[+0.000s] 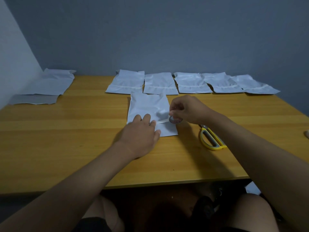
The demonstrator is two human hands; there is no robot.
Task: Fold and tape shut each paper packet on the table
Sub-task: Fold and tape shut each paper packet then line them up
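One white paper packet (148,109) is laid flat near the desk's (66,131) middle, pressed down at its near left corner by the straight fingers of the left hand (142,134). A small tape roll (174,120) is pinched over its right edge by the right hand (187,108). Five more packets (190,82) are lined along the far edge, two (50,84) at the far left corner. Yellow scissors (211,137) are laid just right.

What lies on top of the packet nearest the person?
On the nearest packet the left hand presses flat, and the right hand holds a tape roll, a strip drawn out toward the left fingers. The paper beneath the hands is hidden.
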